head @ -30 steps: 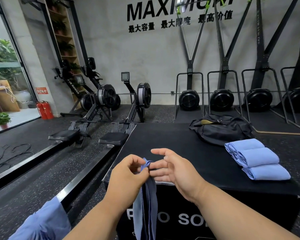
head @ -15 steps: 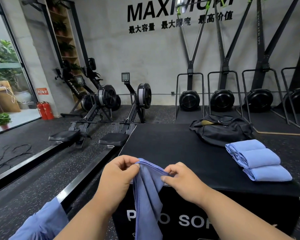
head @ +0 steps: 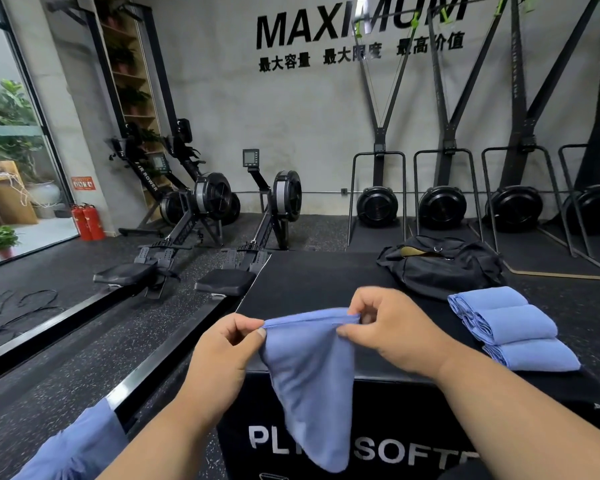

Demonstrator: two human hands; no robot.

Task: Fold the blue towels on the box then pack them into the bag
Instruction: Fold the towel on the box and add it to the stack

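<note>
we are holding a blue towel (head: 309, 382) up in front of the near edge of the box (head: 326, 282), and we are judging this as the start of a fold on one more towel, with the packing step not yet begun. our left hand (head: 222, 362) is pinching one top corner between thumb and curled fingers, and our right hand (head: 392, 327) is pinching the other corner the same way, so the top hem is running taut between the two grips, just above the box's near edge. the rest of the cloth is hanging below both hands, narrowing to a point that is dangling in front of the box's printed front face, off its top surface. three folded towels (head: 513, 327) are lying in a row along the right side of the box top, touching one another, well apart from our hands. the black bag (head: 444, 268) is sitting at the far right corner of the box, just behind that row, and it is looking partly open at the top. next, we think, we are needing to carry the hanging cloth forward over the near edge and lay it flat on the bare left part of the top, keeping both corners level so the hem is not twisting before the first crease.
</note>
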